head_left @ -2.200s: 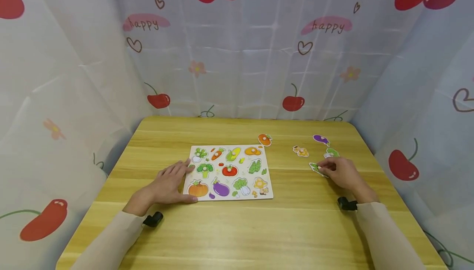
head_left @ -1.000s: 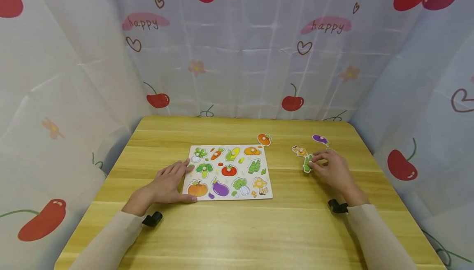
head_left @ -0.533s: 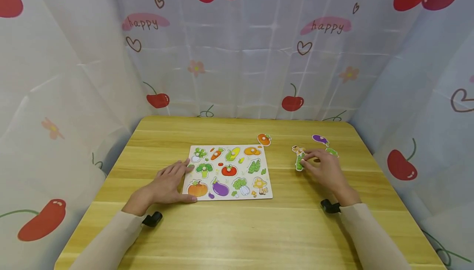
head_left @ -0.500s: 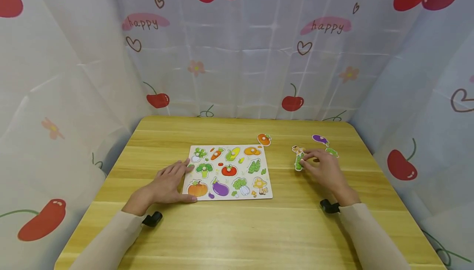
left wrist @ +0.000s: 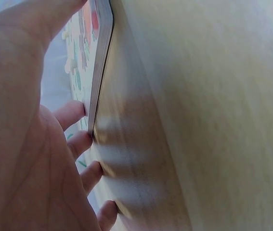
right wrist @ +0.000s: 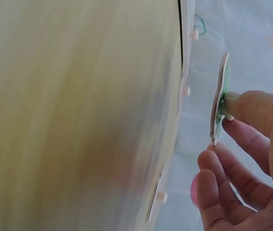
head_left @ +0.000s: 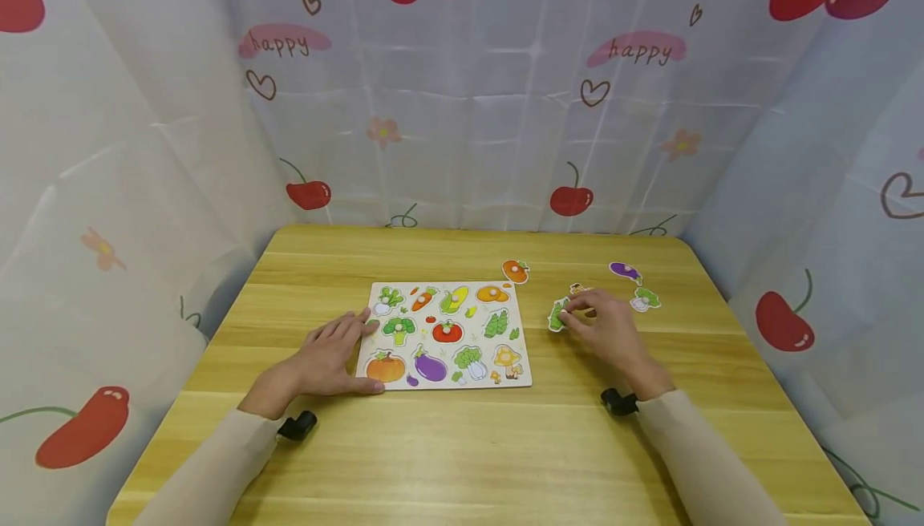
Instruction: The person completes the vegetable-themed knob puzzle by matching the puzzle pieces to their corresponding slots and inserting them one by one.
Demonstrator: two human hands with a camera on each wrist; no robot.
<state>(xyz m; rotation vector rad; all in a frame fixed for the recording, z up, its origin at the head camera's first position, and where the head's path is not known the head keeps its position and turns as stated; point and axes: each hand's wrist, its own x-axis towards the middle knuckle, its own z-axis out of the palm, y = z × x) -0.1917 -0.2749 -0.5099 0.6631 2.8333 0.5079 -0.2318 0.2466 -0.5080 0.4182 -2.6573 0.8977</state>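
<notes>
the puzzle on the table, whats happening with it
A person is working a vegetable peg puzzle board on a wooden table. The left hand lies flat against the board's left edge. The right hand pinches a green piece, lifted off the table to the right of the board. Loose on the table are an orange piece, a purple eggplant piece and a green-and-white piece.

Veg puzzle board (head_left: 445, 334) lies mid desk (head_left: 462, 446). Left hand (head_left: 326, 364) rests flat on board's left edge. Right hand (head_left: 602, 327), just right of board, pinches green piece (head_left: 557, 315). Orange piece (head_left: 516, 271) near board's far-right corner; purple piece (head_left: 625, 271) & green-white piece (head_left: 645, 299) further right.
</notes>
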